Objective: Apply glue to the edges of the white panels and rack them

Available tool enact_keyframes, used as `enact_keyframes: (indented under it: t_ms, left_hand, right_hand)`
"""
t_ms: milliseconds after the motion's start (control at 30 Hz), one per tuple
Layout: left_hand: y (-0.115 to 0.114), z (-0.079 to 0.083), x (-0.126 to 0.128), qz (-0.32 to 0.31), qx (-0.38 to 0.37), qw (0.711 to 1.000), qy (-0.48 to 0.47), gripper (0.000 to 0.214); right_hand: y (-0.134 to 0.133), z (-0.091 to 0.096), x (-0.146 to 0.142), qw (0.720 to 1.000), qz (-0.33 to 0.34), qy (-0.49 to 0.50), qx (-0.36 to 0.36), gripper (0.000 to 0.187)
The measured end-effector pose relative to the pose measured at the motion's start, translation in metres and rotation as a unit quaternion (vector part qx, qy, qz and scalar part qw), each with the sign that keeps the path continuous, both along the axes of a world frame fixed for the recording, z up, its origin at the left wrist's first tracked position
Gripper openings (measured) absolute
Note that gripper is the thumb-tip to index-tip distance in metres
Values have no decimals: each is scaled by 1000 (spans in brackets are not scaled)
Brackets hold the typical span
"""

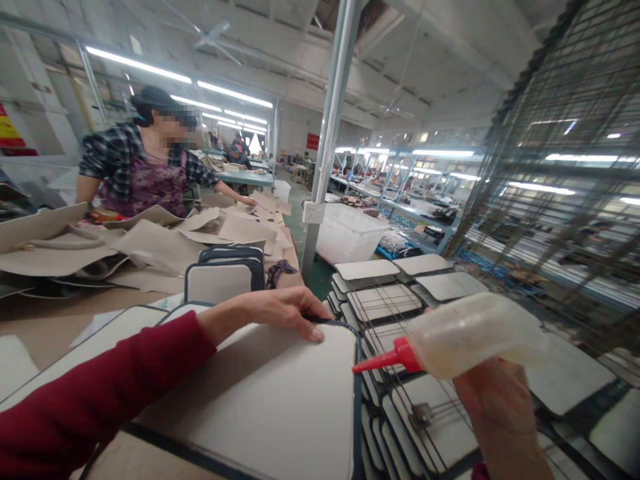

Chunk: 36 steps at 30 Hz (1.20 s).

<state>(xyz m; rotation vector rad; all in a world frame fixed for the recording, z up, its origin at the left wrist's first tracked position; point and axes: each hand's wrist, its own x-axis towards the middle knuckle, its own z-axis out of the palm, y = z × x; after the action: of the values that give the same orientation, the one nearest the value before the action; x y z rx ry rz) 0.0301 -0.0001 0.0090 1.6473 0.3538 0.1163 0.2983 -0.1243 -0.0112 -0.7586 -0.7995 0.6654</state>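
A: What does the person work at?

B: A brown desk (45,313), heaped on its far side with beige sheets (155,243).

A: And the room around it?

B: A deep workshop. Bright strip lights (235,94) and a ceiling fan (215,35) hang overhead, and a grey metal post (333,100) rises past the desk with a white bin (350,233) just beside it. Across the sheets, a co-worker (150,180) in a plaid shirt and patterned apron stretches an arm over the pile.

A: Where is the panel (270,393)?

B: Directly in front of the person. Its face is pale, smooth and matte, its corners rounded, its rim dark.

A: How are the hands placed?

B: Apart. The left hand (285,312) clamps the panel's far edge, thumb on the pale face, the other fingers partly hidden. The right hand (500,407) grips a bottle (465,333) from below.

A: What is the bottle like?

B: Cloudy, translucent and rounded, tipped on its side. Its red nozzle (383,360) tapers to a point at the panel's right rim; whether it touches, one cannot tell.

A: And the right side?

B: Piles of similar pale boards (450,287) with dark edges, thin wires crossing some, and a blurred wire grid (550,133) slanting up behind.
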Motion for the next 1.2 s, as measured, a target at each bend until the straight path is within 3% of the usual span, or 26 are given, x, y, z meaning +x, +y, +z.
enact_keyframes:
  t_ms: [400, 567, 700, 833, 1033, 1200]
  left_hand:
    - [4, -8, -7, 11, -57, 998, -18, 26]
    - [7, -9, -9, 20, -65, 998, -14, 26]
    - [10, -11, -11, 20, -73, 997, -18, 27]
    - [13, -12, -13, 16, -73, 997, -20, 26]
    - [14, -13, -16, 37, -80, 996, -12, 27]
    - [13, -11, -19, 60, -81, 995, -7, 31]
  right_hand:
    - [-5, -16, 4, 999, 39, -15, 13, 41]
    - [-9, -20, 3, 999, -3, -46, 9, 29]
    - [-11, -25, 3, 998, 16, -67, -3, 28]
    - [-17, -24, 2, 998, -8, -54, -24, 34]
    - [-18, -14, -3, 997, -20, -7, -79, 60]
    - [-15, -14, -6, 998, -26, -25, -43, 55]
